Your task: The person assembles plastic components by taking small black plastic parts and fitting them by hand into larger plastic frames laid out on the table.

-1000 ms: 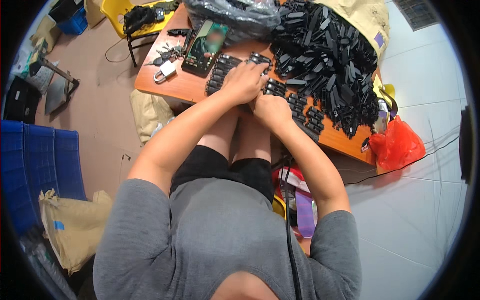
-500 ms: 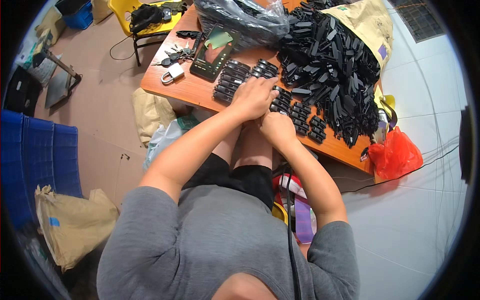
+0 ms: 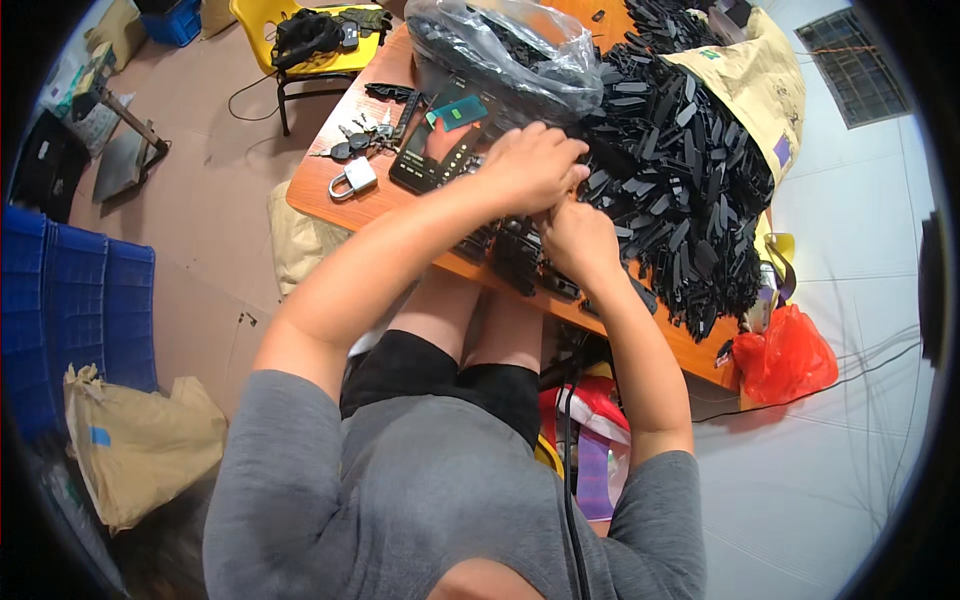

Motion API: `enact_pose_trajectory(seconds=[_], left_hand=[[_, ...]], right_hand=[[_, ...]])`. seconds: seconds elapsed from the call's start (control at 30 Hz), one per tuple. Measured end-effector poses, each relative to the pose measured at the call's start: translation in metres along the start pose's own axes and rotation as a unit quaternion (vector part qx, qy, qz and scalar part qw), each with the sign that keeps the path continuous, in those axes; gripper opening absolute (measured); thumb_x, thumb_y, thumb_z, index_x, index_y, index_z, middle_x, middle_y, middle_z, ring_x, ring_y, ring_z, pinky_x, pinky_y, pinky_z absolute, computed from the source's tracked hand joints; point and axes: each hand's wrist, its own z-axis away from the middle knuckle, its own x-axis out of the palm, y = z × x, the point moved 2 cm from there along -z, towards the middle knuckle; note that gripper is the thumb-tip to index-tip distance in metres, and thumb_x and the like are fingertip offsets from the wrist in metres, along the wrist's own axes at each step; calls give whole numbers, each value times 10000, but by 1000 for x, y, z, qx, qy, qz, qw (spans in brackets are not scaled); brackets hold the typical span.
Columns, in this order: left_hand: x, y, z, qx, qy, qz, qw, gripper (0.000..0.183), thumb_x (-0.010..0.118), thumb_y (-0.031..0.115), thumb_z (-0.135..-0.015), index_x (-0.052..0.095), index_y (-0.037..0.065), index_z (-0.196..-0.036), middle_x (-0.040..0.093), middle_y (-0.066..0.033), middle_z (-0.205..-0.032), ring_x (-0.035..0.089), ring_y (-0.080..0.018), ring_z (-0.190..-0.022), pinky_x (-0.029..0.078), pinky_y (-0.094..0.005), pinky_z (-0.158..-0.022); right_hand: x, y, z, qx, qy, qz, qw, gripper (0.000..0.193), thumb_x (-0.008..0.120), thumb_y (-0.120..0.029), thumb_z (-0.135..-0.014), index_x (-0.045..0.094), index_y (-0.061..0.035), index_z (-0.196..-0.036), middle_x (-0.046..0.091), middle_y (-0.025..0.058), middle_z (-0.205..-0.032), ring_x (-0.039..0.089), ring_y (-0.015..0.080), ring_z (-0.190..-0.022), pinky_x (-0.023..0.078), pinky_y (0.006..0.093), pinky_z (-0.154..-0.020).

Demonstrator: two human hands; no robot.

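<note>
My left hand (image 3: 537, 166) is curled above the table, its fingertips meeting those of my right hand (image 3: 580, 238). The right hand is closed like a fist just below it. Whatever the fingers hold between them is hidden or too small to make out. Beneath the hands, near the table's front edge, lie several small black plastic parts (image 3: 517, 250), partly covered by my hands and left forearm. A large heap of loose black plastic pieces (image 3: 685, 150) spreads right beside my right hand.
On the wooden table (image 3: 318, 182) lie a padlock (image 3: 352, 180), keys (image 3: 362, 140) and a phone (image 3: 420, 165). A clear plastic bag (image 3: 520, 60) sits behind, a paper sack (image 3: 765, 90) at the heap. A red bag (image 3: 788, 355) hangs right; a yellow chair (image 3: 250, 30) stands far left.
Both hands have lifted away from the rows of black parts and moved slightly right, staying together. The whole view has shifted a little.
</note>
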Motion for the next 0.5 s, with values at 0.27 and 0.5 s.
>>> enact_pose_trajectory(seconds=[0.27, 0.5], left_hand=[[-14, -52, -47, -29, -219, -45, 974, 326, 496, 329, -937, 691, 85, -1031, 689, -151, -971, 643, -356, -957, 496, -472, -854], [20, -83, -32, 1, -174, 7, 985, 287, 525, 317, -896, 694, 92, -952, 694, -160, -919, 659, -366, -898, 500, -486, -786]], right_hand=[[16, -4, -70, -12, 11, -5, 1000, 450, 467, -347, -959, 685, 10, -794, 672, 240, -754, 673, 406, -714, 543, 498, -681], [50, -3, -83, -18, -46, -5, 999, 456, 437, -353, -975, 679, -12, -793, 665, 232, -742, 655, 426, -710, 525, 517, -673]])
